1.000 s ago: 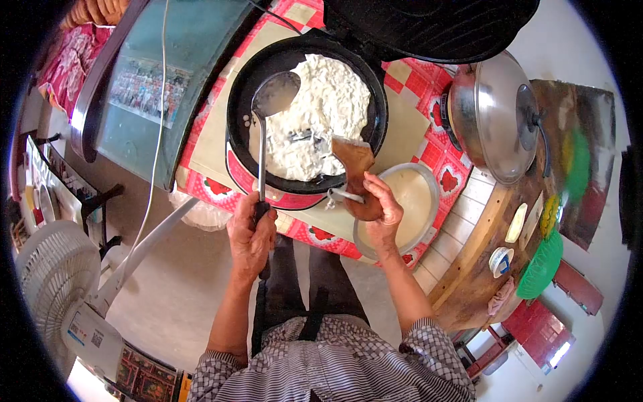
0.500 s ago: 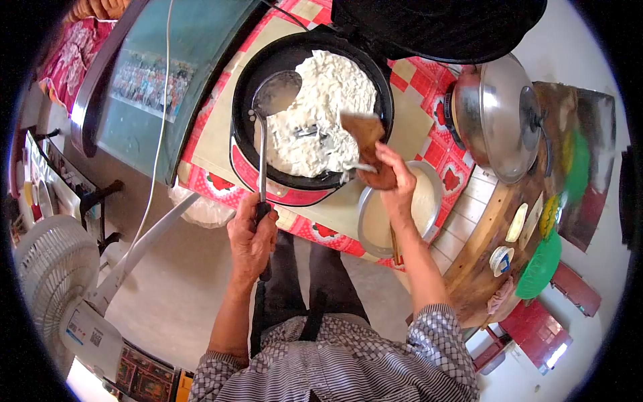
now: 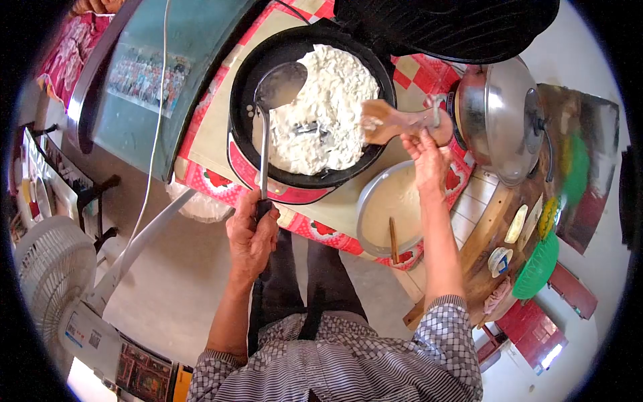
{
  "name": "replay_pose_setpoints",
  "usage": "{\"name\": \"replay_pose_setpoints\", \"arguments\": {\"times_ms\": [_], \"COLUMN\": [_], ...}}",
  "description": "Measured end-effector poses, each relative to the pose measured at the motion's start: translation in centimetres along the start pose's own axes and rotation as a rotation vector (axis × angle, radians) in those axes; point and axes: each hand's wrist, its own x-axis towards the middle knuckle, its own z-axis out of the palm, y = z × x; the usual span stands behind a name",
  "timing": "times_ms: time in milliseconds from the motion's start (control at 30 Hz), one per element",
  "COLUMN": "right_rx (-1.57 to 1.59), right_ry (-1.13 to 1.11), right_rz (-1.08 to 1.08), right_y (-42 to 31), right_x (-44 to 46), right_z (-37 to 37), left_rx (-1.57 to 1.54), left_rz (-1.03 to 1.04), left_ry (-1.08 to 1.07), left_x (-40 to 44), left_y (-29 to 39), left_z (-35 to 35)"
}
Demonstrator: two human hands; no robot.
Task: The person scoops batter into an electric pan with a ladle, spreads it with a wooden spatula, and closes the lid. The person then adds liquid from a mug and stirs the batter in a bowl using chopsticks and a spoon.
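Note:
My left hand (image 3: 252, 234) is wrapped round the dark handle of a metal ladle (image 3: 264, 151), whose bowl rests in the left part of a round black pan (image 3: 242, 100). A white, lumpy mixture (image 3: 328, 100) covers most of the pan's middle and right, with a small bare gap near its centre. My right hand (image 3: 429, 157) pinches a brown wooden scraper (image 3: 402, 122), its wide end over the pan's right edge touching the mixture. Below that hand stands a bowl of pale batter (image 3: 388, 208) with a wooden stick (image 3: 393, 241) in it.
The pan's raised black lid (image 3: 442, 27) is behind it. A domed metal lid (image 3: 492, 114) stands at the right, near a wooden table (image 3: 469, 281) with a green basket (image 3: 538, 268). A glass-topped table (image 3: 127, 141) and a white fan (image 3: 53, 268) are at the left.
My right hand has moved up and to the right, and the scraper has swung from steep to nearly level. My left hand and the ladle have hardly moved. The stick in the batter now shows fully.

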Motion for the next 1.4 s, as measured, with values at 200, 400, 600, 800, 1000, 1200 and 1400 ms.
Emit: {"name": "replay_pose_setpoints", "arguments": {"times_ms": [200, 400, 600, 800, 1000, 1200, 1400], "right_rx": [-0.040, -0.022, -0.193, -0.751, -0.946, -0.557, -0.500], "right_ry": [0.052, -0.002, 0.060, -0.067, -0.279, -0.386, -0.738], "right_rz": [-0.222, -0.147, -0.336, -0.599, -0.881, -0.499, -0.157], "right_y": [-2.3, -1.4, -1.4, 1.0, 2.8, 3.5, -1.9], "right_x": [0.8, 0.5, 1.7, -2.2, -6.3, -7.5, -3.3], "right_z": [1.4, 3.1, 2.3, 7.7, 14.1, 16.6, 14.9], "left_rx": [-0.010, -0.001, -0.032, -0.074, -0.086, -0.143, -0.149], "left_rz": [0.021, -0.023, -0.072, -0.091, -0.080, -0.107, -0.110], "left_ry": [0.004, 0.014, 0.031, 0.068, 0.103, 0.187, 0.186], "left_x": [0.2, 0.2, 0.0, -0.4, -0.6, -0.9, -1.2], "left_y": [0.1, 0.3, 0.6, 1.3, 1.6, 2.0, 1.4], "left_z": [0.2, 0.4, -0.1, -0.7, -2.3, -3.9, -5.7]}}
